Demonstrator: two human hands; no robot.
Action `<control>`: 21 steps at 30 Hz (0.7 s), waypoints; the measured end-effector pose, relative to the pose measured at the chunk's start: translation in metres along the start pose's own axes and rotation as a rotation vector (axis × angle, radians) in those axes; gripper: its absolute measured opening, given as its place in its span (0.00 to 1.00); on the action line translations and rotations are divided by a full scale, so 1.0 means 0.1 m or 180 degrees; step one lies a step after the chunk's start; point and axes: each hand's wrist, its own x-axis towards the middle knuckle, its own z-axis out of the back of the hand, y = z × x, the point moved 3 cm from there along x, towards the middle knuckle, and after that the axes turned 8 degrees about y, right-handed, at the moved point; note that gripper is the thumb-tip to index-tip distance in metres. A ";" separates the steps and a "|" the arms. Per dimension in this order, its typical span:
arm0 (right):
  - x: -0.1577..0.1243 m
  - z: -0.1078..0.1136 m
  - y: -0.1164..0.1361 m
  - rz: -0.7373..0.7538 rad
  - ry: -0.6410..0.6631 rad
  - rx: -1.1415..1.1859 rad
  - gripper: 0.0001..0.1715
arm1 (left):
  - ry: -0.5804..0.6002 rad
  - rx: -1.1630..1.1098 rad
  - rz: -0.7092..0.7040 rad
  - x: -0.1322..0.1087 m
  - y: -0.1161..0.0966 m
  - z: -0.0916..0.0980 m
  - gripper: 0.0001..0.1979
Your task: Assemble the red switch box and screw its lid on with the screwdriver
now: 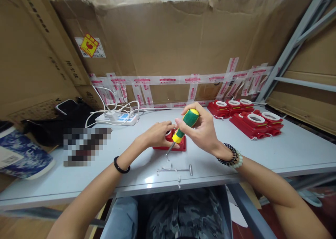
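My right hand (pixel 201 128) is wrapped round the green and yellow handle of a screwdriver (pixel 191 118), which slants down to the left. The screwdriver's tip is close to a small screw (pixel 168 158) on the tabletop, in front of a red housing (pixel 182 145); whether tip and screw touch I cannot tell. My left hand (pixel 159 135) grips the red housing from its left side, thumb along the front and fingers over the top, partly hiding it and its white ring. Nearer the table edge lies a metal T-shaped tool (pixel 175 170), with small loose pieces beside it.
Several red housings with white rings (pixel 256 119) stand at the right rear. A white power strip (pixel 118 118) with tangled cables lies at the back left, near a black bag (pixel 57 123) and a blue patterned cup (pixel 23 153). Cardboard (pixel 168 39) walls the rear; a metal frame (pixel 288 49) rises at right.
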 end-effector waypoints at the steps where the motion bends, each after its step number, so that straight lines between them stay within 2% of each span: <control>1: 0.00 -0.01 -0.02 -0.0039 0.0058 0.0041 0.11 | 0.0012 0.0063 0.0002 0.00 0.00 0.00 0.27; 15: 0.01 -0.02 -0.10 -0.0135 0.0162 0.0039 0.12 | -0.0021 0.0336 0.0063 0.00 0.03 -0.03 0.29; 21: 0.08 0.17 0.00 -0.0076 -0.0171 0.0005 0.12 | -0.0015 0.0176 0.0062 -0.01 -0.01 0.02 0.32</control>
